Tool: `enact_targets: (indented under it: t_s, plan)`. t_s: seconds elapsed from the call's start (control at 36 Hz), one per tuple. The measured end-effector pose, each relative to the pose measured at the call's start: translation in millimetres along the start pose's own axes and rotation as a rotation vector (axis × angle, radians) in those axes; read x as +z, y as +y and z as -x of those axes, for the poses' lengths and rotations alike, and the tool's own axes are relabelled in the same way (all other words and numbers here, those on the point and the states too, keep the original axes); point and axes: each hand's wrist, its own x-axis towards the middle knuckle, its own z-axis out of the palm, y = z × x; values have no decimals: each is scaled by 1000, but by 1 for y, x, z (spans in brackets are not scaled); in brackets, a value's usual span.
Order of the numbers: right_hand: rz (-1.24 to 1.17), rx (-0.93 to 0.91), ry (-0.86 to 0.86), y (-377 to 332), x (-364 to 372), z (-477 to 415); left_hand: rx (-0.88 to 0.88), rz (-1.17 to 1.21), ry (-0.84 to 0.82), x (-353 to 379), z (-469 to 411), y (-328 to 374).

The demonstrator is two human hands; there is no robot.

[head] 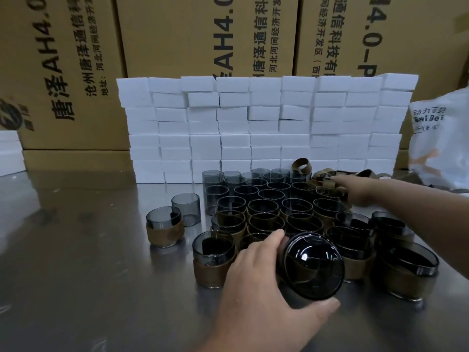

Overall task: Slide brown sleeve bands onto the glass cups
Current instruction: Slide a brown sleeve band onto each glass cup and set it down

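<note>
— Which parts can't you read?

— Behind the wall of white foam blocks [264, 128], the cardboard cartons [198, 34] are cut off by the top edge, so their print breaks mid-line. Right of the wall, a white plastic bag [439, 138] runs off the frame.

— And the hands?

— In front of the wall, the smoky glass cup [313, 268] covers most of the left hand [258, 283]'s fingers. At the wall's right foot, the right hand [360, 189] reaches into the brown sleeve bands [322, 175]; its lower fingers sit behind cups, so I can't tell whether it holds a band.

— The arms?

— Both run off the frame.
</note>
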Motion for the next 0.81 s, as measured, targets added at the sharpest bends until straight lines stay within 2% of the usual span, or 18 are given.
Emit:
enact_targets:
  t_s: [0.22, 0.39, 0.47, 0.56, 0.67, 0.75, 0.81]
  plan:
    - [321, 50, 16, -4, -4, 6, 17, 10, 16, 2, 1, -4]
    - [130, 144, 269, 11, -36, 29, 39, 10, 23, 1, 3, -3]
    - [-75, 122, 370, 17, -51, 51, 41, 17, 17, 0, 3, -4]
    - [-299, 90, 551, 12, -60, 79, 28, 19, 40, 0, 2, -3]
    - [-659, -32, 732, -19, -64, 128, 20, 31, 80, 0, 1, -2]
    - [-979, -131, 775, -54, -60, 169, 0, 39, 112, -1, 0, -2]
    - [-1190, -207, 736, -80, -54, 195, -15, 48, 126, -2, 0, -1]
